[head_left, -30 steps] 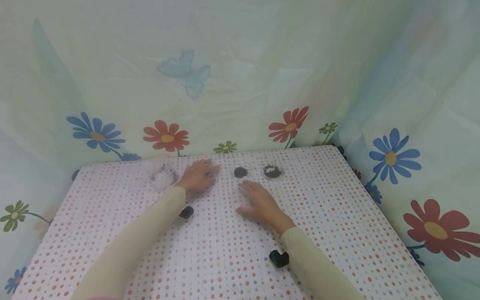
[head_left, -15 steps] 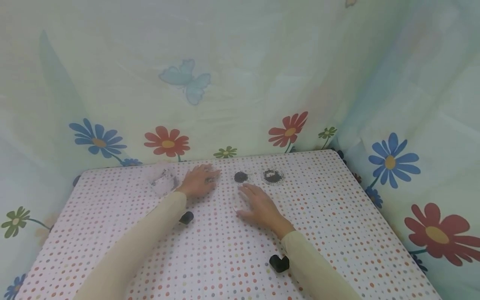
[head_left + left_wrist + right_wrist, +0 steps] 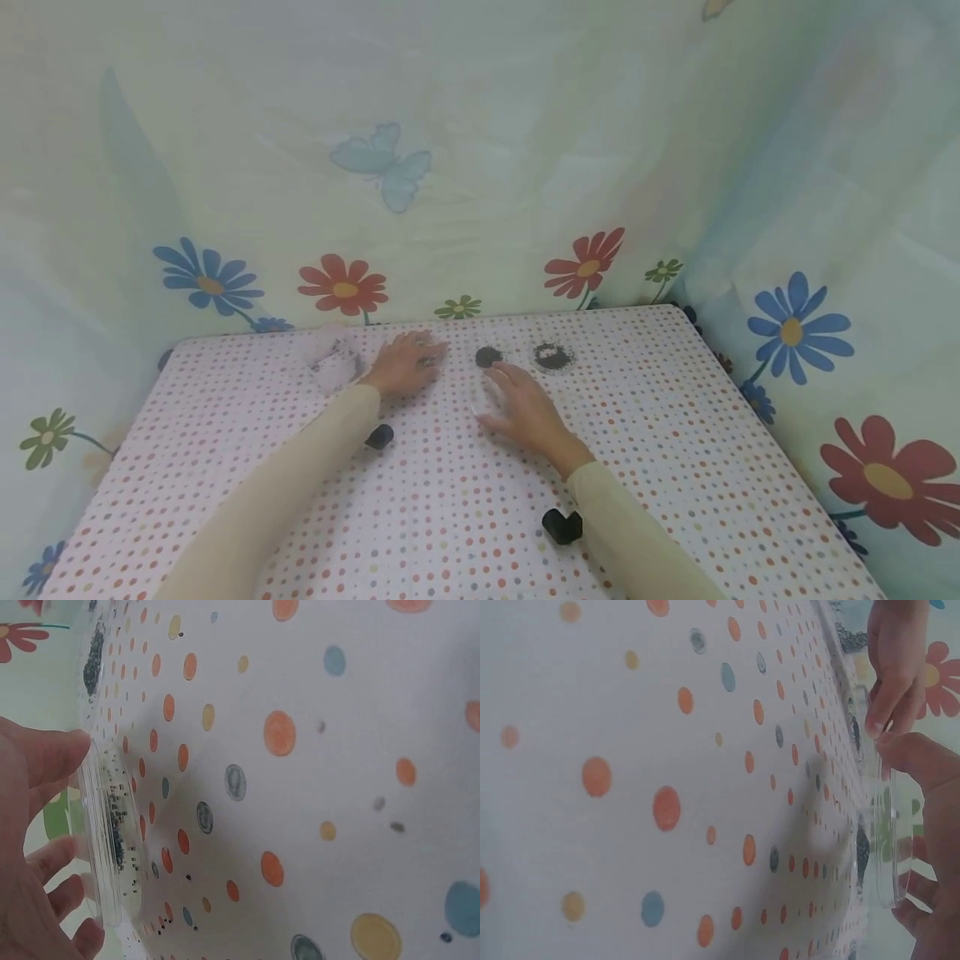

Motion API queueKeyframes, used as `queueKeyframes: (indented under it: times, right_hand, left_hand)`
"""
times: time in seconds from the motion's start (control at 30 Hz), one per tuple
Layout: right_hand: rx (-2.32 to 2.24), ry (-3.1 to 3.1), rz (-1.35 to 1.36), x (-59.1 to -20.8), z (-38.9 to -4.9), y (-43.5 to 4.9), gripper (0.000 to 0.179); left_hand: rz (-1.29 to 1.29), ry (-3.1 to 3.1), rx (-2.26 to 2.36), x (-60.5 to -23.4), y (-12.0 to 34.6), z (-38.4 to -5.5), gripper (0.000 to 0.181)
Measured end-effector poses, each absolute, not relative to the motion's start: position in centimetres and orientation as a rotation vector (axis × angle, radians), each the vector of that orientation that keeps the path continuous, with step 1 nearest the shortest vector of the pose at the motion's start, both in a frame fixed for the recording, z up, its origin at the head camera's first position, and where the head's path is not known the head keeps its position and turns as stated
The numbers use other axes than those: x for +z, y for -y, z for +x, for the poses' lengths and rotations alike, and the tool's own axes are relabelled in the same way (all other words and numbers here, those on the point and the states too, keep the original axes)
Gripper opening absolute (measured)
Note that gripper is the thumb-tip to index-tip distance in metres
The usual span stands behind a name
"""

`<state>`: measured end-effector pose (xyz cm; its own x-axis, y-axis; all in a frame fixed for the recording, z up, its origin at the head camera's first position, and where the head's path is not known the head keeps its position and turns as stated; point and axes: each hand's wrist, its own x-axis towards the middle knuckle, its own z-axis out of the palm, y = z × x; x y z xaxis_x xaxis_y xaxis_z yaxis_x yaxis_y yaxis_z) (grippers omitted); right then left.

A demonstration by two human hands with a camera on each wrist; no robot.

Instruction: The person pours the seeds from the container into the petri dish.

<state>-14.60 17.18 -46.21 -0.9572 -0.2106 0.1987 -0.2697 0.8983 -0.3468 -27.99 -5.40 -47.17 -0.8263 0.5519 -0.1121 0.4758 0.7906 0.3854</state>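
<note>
My left hand (image 3: 408,364), near the table's back edge, spans a clear petri dish (image 3: 105,832) with thumb and fingers round its rim. Dark grains lie inside that dish, which the hand mostly hides in the head view. My right hand (image 3: 528,410) holds a clear round dish or lid (image 3: 889,840) by its rim, thumb on one side and fingertips on the other. No grains show in that piece. Just beyond the right fingertips, a dish with a round dark patch of grains (image 3: 488,357) sits on the table.
To the right stands another clear dish with dark grains (image 3: 553,357); one more clear dish (image 3: 333,362) is left of my left hand. A dotted cloth (image 3: 450,517) covers the table. Flowered sheeting (image 3: 480,167) rises behind it. Black blocky objects (image 3: 562,527) show beside the sleeves.
The head view has shifted a little. My right hand has edged toward the middle dish, its fingertips now overlapping that dish's near edge. The left hand stays about where it was.
</note>
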Motion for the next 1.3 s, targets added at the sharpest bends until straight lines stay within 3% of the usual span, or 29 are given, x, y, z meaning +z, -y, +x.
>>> queueKeyframes:
  times: [1.3]
  right_hand:
    - [0.566, 2.933, 0.335, -46.2, -18.3, -18.4, 0.071]
  left_hand:
    - [0.783, -2.762, 0.528, -47.1, 5.3, -28.1, 0.048]
